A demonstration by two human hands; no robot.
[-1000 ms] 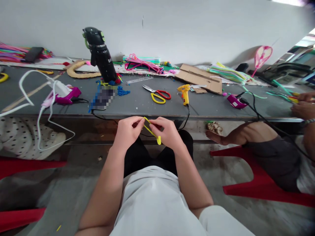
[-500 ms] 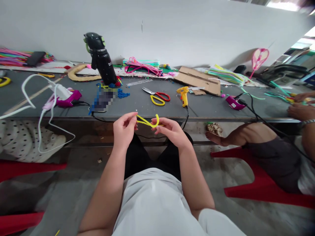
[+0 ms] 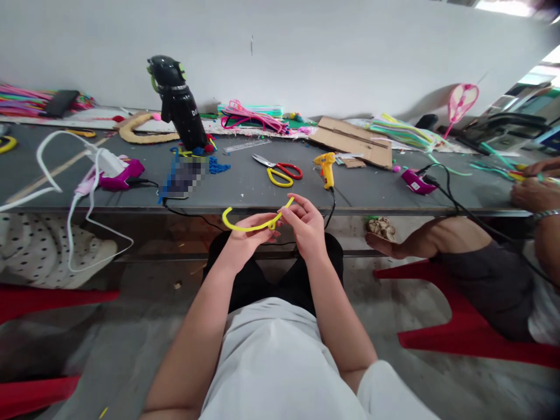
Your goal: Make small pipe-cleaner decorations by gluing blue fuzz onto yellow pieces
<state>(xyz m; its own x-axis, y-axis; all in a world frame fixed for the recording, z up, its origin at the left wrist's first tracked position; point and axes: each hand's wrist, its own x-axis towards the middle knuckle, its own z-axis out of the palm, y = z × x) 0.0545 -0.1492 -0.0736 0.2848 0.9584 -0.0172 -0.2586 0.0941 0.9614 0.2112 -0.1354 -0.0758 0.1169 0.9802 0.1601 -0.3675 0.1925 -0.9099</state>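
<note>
A bent yellow pipe cleaner (image 3: pixel 229 222) is held between my two hands, just in front of the table edge and above my lap. My left hand (image 3: pixel 250 236) is closed on it near a small loop, and its curved free end arcs out to the left over that hand. With thumb and fingers, my right hand (image 3: pixel 304 224) pinches the other end, which points up. On the table beyond lie scissors (image 3: pixel 280 173) with one red and one yellow handle. A yellow glue gun (image 3: pixel 326 169) rests to their right.
A black bottle (image 3: pixel 184 111) stands behind a phone (image 3: pixel 184 178). Purple power sockets (image 3: pixel 122 175) with cables sit at left, another (image 3: pixel 417 182) at right. Cardboard (image 3: pixel 352 143) and pipe cleaner bundles (image 3: pixel 254 116) line the wall. A co-worker's hands (image 3: pixel 531 189) work at far right.
My hands have come closer together. The yellow pipe cleaner has turned, its curved end now swinging out to the left over my left hand. My right hand is more upright.
</note>
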